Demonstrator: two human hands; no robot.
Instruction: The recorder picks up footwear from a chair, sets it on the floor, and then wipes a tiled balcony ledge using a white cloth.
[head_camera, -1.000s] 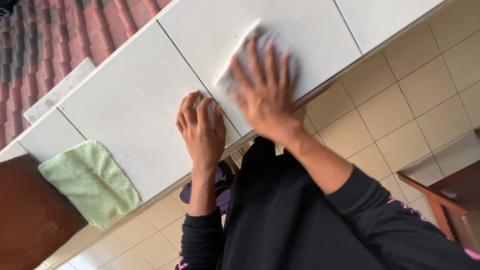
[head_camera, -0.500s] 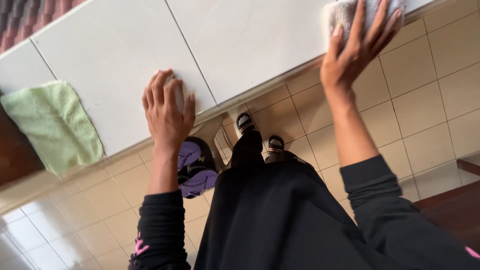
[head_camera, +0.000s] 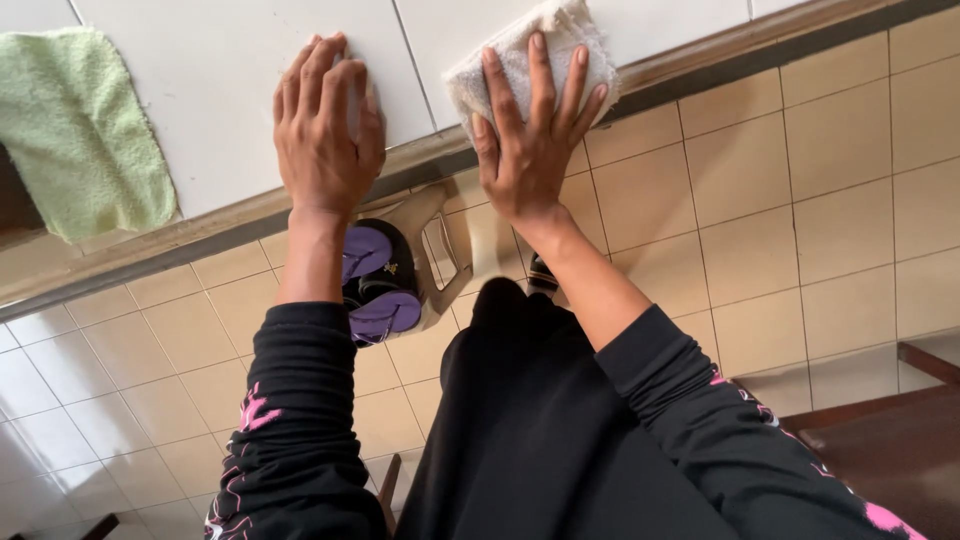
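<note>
My right hand (head_camera: 533, 135) lies flat, fingers spread, on a white cloth (head_camera: 520, 52) pressed against the white tiled counter (head_camera: 230, 70) near its front edge. My left hand (head_camera: 325, 125) rests palm down on the same counter, a little to the left, fingers together and holding nothing. Both arms wear black sleeves with pink marks.
A light green cloth (head_camera: 80, 125) lies on the counter at the far left. Below the counter edge is a beige tiled floor (head_camera: 800, 200), a plastic stool (head_camera: 440, 250) with purple sandals (head_camera: 375, 285) beside it, and dark wooden furniture (head_camera: 890, 440) at lower right.
My right hand has slid the white cloth leftward along the counter toward my left hand. My left hand has stayed pressed on the counter while the view shifted.
</note>
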